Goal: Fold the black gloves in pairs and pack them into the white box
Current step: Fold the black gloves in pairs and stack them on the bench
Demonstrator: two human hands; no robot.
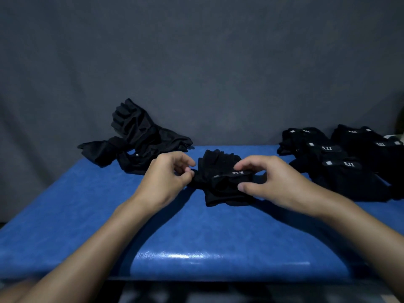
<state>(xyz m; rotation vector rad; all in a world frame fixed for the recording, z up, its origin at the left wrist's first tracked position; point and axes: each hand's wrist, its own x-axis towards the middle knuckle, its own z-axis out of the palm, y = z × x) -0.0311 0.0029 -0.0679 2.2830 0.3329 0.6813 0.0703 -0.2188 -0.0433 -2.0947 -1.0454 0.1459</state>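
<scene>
A pair of black gloves with a white "5.11" label lies bunched in the middle of the blue table. My left hand pinches its left edge between thumb and fingers. My right hand grips its right side, thumb underneath and fingers over the labelled strap. Several folded black glove pairs with the same labels lie in a group at the right. A small pale patch at the far right edge could be the white box; I cannot tell.
A heap of loose black fabric and gloves sits at the back left of the table, leaning on the grey backdrop. The table's front edge runs near the bottom of the view.
</scene>
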